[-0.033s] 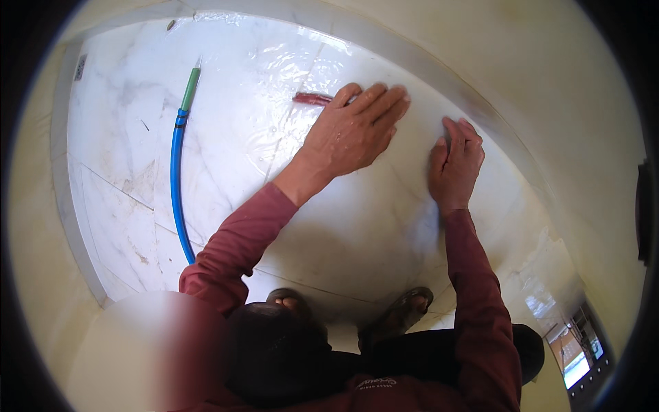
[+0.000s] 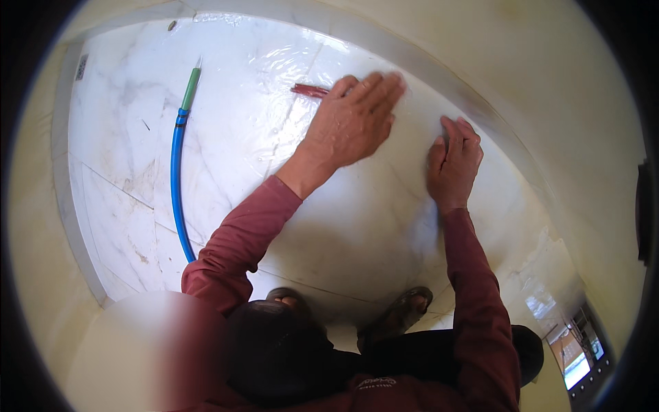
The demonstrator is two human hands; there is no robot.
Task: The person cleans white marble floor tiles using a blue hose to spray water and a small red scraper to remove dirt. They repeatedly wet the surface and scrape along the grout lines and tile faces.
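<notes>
My left hand (image 2: 353, 117) is wrapped over a dark red, handle-like piece (image 2: 309, 90). One end sticks out past the thumb side; the rest is hidden under the palm. Beneath it, water ripples on the white marbled floor (image 2: 329, 213). The fingers are slightly blurred near the wall's foot. My right hand (image 2: 454, 165) is lower down and to the right, by the skirting, with bent fingers and the thumb apart. I see nothing in it.
A blue hose (image 2: 176, 172) with a green end piece (image 2: 191, 89) lies along the left side. Marble skirting (image 2: 439, 72) and a cream wall (image 2: 549, 89) curve round the far and right sides. My sandalled feet (image 2: 408, 305) stand below the hands.
My left hand has shifted slightly up and to the left, along with the red piece. My right hand has barely moved.
</notes>
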